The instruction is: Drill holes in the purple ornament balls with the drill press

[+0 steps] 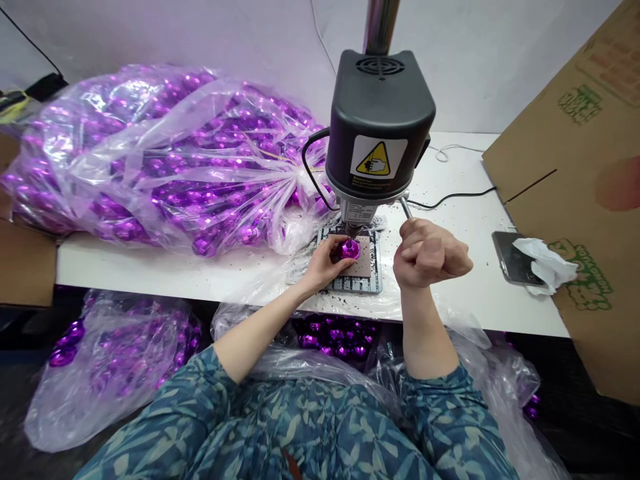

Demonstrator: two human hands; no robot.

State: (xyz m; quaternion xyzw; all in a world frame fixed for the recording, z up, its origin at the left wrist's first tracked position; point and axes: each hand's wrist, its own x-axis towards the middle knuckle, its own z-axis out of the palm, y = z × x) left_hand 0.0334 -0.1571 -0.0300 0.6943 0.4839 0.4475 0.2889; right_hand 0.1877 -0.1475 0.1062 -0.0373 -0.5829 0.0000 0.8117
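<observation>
A bench drill press with a black motor housing stands on the white table. My left hand pinches a shiny purple faceted bead between thumb and fingers, under the drill's chuck. Beneath the bead lies a brown board on the slotted metal base. To the right, my right hand is closed round the drill's feed lever, whose lower end the fingers hide. Whether the bit touches the bead I cannot tell.
A big clear bag of purple beads lies left on the table. An open bag of beads hangs below the front edge. A phone with crumpled tissue lies right, beside a cardboard box. Dark shavings surround the base.
</observation>
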